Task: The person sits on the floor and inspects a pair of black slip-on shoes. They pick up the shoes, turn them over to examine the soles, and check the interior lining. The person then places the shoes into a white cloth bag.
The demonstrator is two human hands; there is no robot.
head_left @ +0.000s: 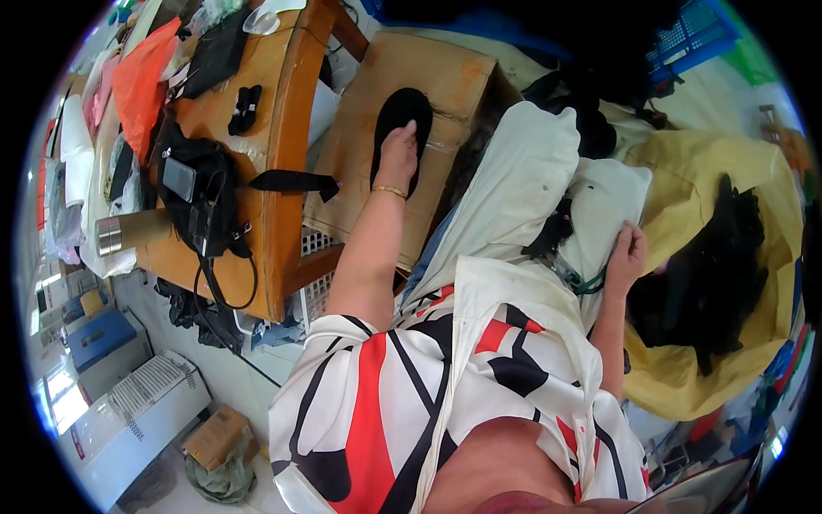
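Observation:
My left hand (397, 157) reaches forward over a brown cardboard box (462, 73), a gold bracelet at its wrist. It grips a flat, black, long oval piece (399, 101) that looks like a shoe sole, with the thumb showing on top and the other fingers mostly hidden. My right hand (630, 247) rests at the right edge of the white cloth (531, 158) over my lap, its fingers curled; what they hold, if anything, is hidden. Beside it lie a green cord (589, 283) and a small black bundle (555, 230).
At my left stands a wooden table (257, 163) with a black bag (201, 193), a metal flask (128, 233) and a red plastic bag (147, 77). A large yellow sack (685, 163) at my right holds black pieces (711, 274). A blue crate (698, 38) is at the back right.

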